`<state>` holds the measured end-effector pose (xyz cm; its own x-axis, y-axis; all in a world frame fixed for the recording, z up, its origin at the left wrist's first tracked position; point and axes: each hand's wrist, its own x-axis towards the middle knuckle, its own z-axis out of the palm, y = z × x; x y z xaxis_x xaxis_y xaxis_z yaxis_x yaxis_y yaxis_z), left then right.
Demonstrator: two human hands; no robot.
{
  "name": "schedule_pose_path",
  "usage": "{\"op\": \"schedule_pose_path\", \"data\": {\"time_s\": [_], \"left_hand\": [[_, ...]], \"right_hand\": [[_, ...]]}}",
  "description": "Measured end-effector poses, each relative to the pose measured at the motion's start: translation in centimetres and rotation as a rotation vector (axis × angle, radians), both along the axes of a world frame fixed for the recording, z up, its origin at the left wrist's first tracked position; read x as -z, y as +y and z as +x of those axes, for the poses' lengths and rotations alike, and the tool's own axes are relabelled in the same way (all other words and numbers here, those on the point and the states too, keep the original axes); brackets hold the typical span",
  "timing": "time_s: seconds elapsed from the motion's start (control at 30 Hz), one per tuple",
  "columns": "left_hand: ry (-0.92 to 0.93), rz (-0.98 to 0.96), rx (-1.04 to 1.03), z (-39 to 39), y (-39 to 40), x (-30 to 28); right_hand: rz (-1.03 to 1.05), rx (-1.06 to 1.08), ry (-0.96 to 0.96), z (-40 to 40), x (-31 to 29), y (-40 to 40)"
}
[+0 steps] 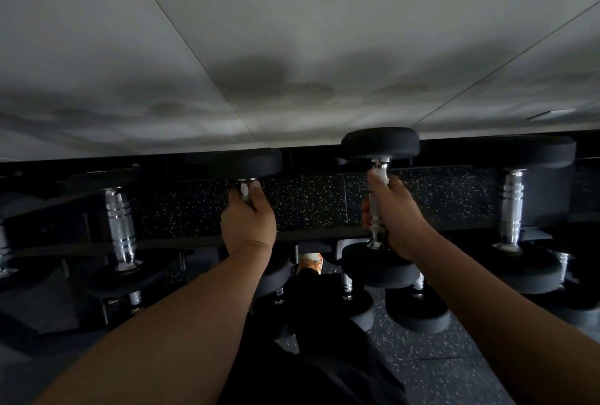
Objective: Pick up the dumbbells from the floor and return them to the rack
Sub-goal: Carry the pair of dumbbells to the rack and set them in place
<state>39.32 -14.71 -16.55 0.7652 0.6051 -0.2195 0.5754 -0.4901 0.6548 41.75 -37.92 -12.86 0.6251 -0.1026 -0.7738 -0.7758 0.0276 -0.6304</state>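
Observation:
My left hand (248,221) is closed around the chrome handle of a black round-headed dumbbell (242,163), whose far head lies level with the top tier of the rack (201,242). My right hand (394,219) grips the chrome handle of a second black dumbbell (380,143), held a little higher, its far head above the rack's back rail and its near head (376,270) below my wrist. Both dumbbells point away from me, over the top tier.
Other dumbbells rest on the top tier at the left (121,229) and right (511,206). More dumbbells sit on a lower tier (418,310). A grey wall (292,31) rises behind the rack. Speckled rubber floor (428,369) and my orange shoe (310,262) show below.

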Motion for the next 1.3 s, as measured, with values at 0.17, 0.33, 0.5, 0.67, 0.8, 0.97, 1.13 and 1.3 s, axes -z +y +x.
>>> {"op": "schedule_pose_path", "data": {"time_s": [0.17,0.33,0.5,0.67,0.8,0.97,1.13,1.3], "left_hand": [[-0.001,0.041,0.012,0.0,0.0,0.0],[0.008,0.055,0.005,0.0,-0.2,0.0],[-0.032,0.073,0.007,0.1,-0.2,-0.1],[-0.039,0.099,0.032,-0.2,-0.3,-0.1],[-0.061,0.124,0.038,-0.3,-0.4,0.1],[-0.034,0.109,0.035,-0.2,-0.4,-0.4],[0.035,0.053,0.056,-0.2,-0.5,-0.8],[0.09,-0.001,0.094,-0.3,-0.1,-1.3]], "right_hand": [[-0.046,-0.074,-0.076,-0.5,1.1,-0.2],[-0.096,-0.089,-0.113,-1.2,1.6,-0.4],[-0.166,-0.123,-0.159,-1.5,1.8,0.0],[-0.289,-0.161,-0.209,-2.0,2.3,0.1],[-0.38,-0.213,-0.24,-2.3,2.6,0.5],[-0.442,-0.256,-0.274,-2.4,2.3,0.8],[-0.47,-0.265,-0.259,-2.3,2.0,0.9],[-0.493,-0.295,-0.253,-2.3,1.8,1.1]]}}
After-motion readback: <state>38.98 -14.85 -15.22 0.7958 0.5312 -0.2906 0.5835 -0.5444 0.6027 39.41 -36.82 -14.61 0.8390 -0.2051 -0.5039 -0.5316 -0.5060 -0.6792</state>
